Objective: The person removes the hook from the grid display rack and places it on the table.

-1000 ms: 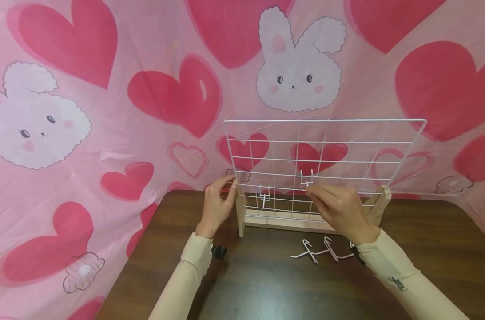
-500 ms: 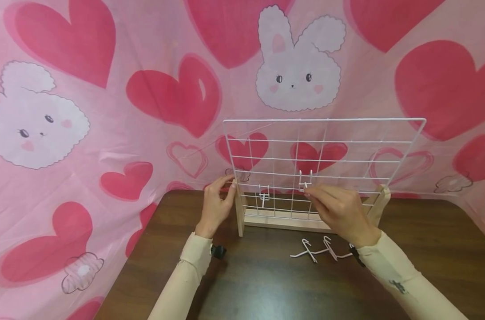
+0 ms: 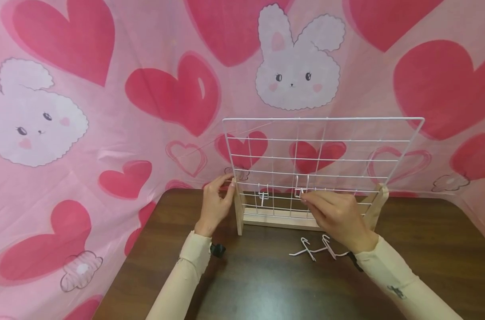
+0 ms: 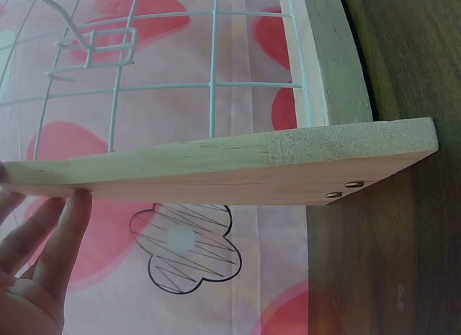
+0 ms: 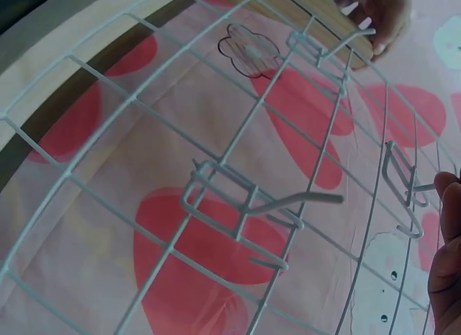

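A white wire grid panel (image 3: 326, 158) stands upright in a pale wooden stand (image 3: 282, 218). My left hand (image 3: 216, 202) grips the top of the stand's left side post (image 4: 180, 169), fingertips against its outer face in the left wrist view. Thumb and fingers of my right hand (image 3: 338, 213) pinch the prong of a white wire hook (image 3: 300, 191), its two upper bends at the grid's wires. A second hook (image 3: 263, 195) hangs on the grid toward the left. The right wrist view shows another hung hook (image 5: 241, 202), hidden behind my right hand in the head view.
Loose white hooks (image 3: 308, 250) lie on the dark wooden table (image 3: 258, 275) in front of the stand, partly behind my right wrist. A pink cloth (image 3: 154, 106) with hearts and rabbits hangs close behind the grid.
My right hand has brought the pinched hook down and slightly left along the grid. The left hand keeps its grip on the post.
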Demonstrator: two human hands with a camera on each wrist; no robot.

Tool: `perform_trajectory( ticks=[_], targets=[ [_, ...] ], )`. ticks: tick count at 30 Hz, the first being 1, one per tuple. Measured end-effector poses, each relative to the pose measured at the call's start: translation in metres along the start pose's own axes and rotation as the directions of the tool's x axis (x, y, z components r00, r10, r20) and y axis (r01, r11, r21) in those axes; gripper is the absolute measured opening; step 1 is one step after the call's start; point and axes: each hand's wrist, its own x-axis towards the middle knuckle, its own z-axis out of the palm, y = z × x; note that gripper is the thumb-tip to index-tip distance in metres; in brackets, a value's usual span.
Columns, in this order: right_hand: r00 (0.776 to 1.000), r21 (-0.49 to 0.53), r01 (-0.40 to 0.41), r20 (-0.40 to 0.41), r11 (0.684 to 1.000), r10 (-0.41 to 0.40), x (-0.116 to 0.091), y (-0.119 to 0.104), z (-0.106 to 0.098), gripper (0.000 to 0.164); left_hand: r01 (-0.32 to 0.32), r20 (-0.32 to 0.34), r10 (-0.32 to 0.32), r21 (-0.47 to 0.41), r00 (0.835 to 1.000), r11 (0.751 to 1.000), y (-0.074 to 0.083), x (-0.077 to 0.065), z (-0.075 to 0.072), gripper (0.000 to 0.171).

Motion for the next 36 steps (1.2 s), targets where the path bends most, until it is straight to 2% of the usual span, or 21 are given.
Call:
perform_trajectory(
  ticks=[8, 21, 36],
  targets=[
    [0.999, 0.018, 0.017, 0.031, 1.0, -0.018, -0.005, -0.005, 0.003, 0.035, -0.006, -0.001, 0.006, -0.005, 1.0, 1.0, -0.001, 0.001, 0.0, 0.026],
    [0.999, 0.044, 0.034, 0.017, 0.998, -0.035, -0.013, -0.012, 0.008, 0.03, -0.006, -0.004, 0.006, 0.014, 1.0, 1.0, 0.002, 0.001, 0.0, 0.025],
    [0.996, 0.075, 0.032, 0.076, 0.997, -0.038, -0.026, -0.017, 0.015, 0.03, 0.035, 0.012, -0.035, 0.005, 0.999, 0.999, 0.003, 0.0, 0.0, 0.025]
  ],
)
